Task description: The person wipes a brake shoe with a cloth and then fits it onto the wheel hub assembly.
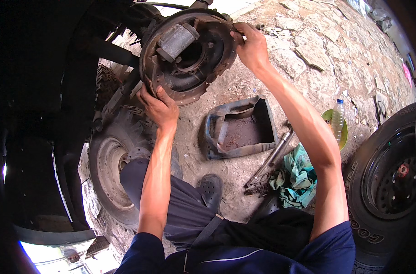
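A dark, rusty drum brake backing plate (pixel 172 81) is at the top middle, under the vehicle's side, with its round face toward me. A grey wheel cylinder (pixel 177 42) sits on its upper part, and a large round hole shows near its middle. My left hand (pixel 160 106) grips the lower left rim, thumb on the near face and fingers partly hidden behind. On the right, my right hand (pixel 251 45) has its fingers closed round the upper right rim. How the plate is supported at the back is hidden.
Below the plate lies a cut-open plastic container (pixel 208 132) with dark residue. Near it are a long metal tool (pixel 268 160), green cloth (pixel 297 176) and a bottle (pixel 338 119) in a green bowl (pixel 344 137). Tyred wheels stand at left (pixel 109 169) and right (pixel 370 223).
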